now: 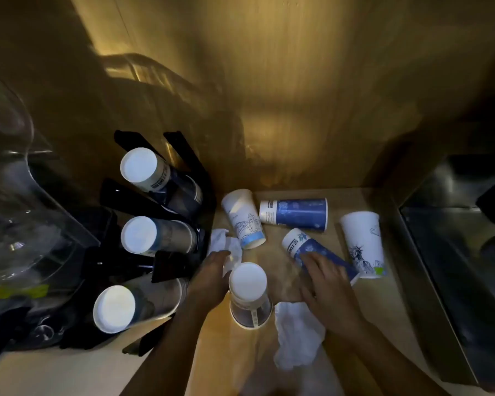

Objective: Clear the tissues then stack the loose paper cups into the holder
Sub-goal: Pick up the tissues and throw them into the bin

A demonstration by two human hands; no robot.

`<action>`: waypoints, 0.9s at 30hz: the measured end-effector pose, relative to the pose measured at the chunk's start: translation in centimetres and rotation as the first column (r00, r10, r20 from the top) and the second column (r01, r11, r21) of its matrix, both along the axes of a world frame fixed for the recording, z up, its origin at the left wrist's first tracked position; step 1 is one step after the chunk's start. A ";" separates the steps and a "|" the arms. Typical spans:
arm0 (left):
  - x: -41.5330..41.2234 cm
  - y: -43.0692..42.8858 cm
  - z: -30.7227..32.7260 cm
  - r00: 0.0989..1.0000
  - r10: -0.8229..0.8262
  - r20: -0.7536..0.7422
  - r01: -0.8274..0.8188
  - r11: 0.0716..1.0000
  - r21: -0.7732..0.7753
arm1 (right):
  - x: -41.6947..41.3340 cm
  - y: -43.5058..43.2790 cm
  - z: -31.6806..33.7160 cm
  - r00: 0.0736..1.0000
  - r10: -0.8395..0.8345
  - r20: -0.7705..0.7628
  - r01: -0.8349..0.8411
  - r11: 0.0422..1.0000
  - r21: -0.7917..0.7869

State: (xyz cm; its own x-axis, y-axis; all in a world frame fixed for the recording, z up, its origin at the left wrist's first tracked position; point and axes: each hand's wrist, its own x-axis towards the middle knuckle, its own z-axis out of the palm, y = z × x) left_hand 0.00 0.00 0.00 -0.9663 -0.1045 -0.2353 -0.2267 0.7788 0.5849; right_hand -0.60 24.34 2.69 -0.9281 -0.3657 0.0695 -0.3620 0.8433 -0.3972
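Note:
Several loose paper cups lie on the wooden counter (292, 287). An upside-down cup (249, 295) stands between my hands. A white sketch cup (243, 221) and a blue cup (296, 214) lie on their sides at the back. A white cup (365, 244) lies at the right. My right hand (330, 287) rests on a small blue cup (303, 244), fingers spread over it. My left hand (212, 277) touches a crumpled tissue (226, 247) beside the black cup holder (169, 207), which carries three stacks. A second tissue (296, 334) lies under my right wrist.
A clear plastic container (15, 201) stands at the far left. A dark metal bin (457, 232) borders the counter on the right. A wooden wall (283, 95) closes the back. Dark clutter sits at the lower left.

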 end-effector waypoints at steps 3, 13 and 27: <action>0.7 -0.5 -1.4 0.990 -0.115 0.083 0.126 0.981 -0.148 | 0.6 0.1 -1.3 0.999 0.049 -0.006 -0.048 0.999 0.023; 2.5 0.8 -2.8 0.987 0.071 0.143 -0.044 0.983 -0.179 | 2.6 0.9 -3.3 0.983 0.130 0.129 -0.160 0.951 0.264; 7.2 1.0 -3.5 0.985 0.090 0.150 -0.082 0.995 -0.054 | 5.8 -0.1 -4.1 0.997 0.005 0.081 -0.031 0.945 0.325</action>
State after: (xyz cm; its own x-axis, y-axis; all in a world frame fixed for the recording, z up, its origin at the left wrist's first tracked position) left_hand 7.22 0.96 -3.54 -0.9064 -0.2002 -0.3720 -0.3777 0.7786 0.5012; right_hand 5.20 24.24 -1.37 -0.9190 -0.3728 -0.1284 -0.3572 0.9250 -0.1296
